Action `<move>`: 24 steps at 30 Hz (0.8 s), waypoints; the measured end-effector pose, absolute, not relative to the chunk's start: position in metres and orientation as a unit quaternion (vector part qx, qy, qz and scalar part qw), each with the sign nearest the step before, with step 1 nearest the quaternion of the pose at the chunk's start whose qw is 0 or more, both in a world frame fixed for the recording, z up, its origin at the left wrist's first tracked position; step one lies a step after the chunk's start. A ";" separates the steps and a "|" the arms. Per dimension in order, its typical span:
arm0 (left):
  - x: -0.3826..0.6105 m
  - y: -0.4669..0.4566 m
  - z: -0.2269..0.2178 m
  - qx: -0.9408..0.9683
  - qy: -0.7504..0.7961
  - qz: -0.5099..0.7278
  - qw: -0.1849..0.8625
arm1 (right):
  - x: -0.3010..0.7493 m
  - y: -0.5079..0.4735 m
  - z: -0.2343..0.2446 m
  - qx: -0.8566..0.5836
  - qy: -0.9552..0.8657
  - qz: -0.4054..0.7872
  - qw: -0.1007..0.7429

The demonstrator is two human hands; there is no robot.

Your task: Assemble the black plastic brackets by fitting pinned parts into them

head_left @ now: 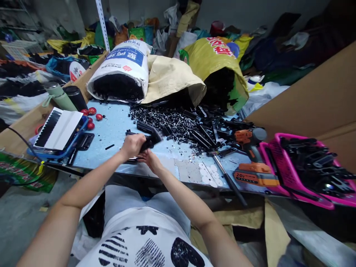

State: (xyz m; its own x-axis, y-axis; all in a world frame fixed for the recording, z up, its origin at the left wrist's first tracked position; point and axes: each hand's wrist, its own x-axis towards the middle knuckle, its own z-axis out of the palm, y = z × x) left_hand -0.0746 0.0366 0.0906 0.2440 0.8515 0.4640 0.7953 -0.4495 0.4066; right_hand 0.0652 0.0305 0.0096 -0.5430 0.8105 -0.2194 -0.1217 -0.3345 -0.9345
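Note:
My left hand is closed around a black plastic part, held just above the blue work surface. Close beside it, my right hand has its fingers bent at the underside of the same part. Its fingertips are partly hidden and the part's far end is blurred. Beyond both hands spreads a pile of small black pieces and metal pins. A grey metal plate with white discs on it lies to the right, near the table's front edge.
An orange cordless drill stands on the right, with a hammer overhanging the front edge. Farther right is a pink basket of black parts. Filled sacks line the back. Left are a blue tray, red fruits and a green bottle.

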 end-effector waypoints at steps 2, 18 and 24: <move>-0.050 0.003 0.093 0.813 0.443 0.366 0.096 | 0.065 0.029 0.014 -0.370 -0.462 0.748 0.301; -0.026 -0.034 0.038 0.814 0.557 0.157 -0.049 | 0.251 0.035 0.029 -0.665 -0.687 0.069 0.283; 0.010 -0.021 -0.002 0.835 0.539 0.107 -0.032 | 0.332 0.040 0.004 -0.762 -0.635 -0.057 0.112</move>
State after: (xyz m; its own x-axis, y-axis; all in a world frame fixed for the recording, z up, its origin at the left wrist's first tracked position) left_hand 0.0096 -0.0206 -0.0016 0.3968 0.8929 0.2127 0.9064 -0.4177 0.0627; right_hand 0.3317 0.0404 0.0038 0.1864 0.9552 0.2297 0.9809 -0.1679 -0.0979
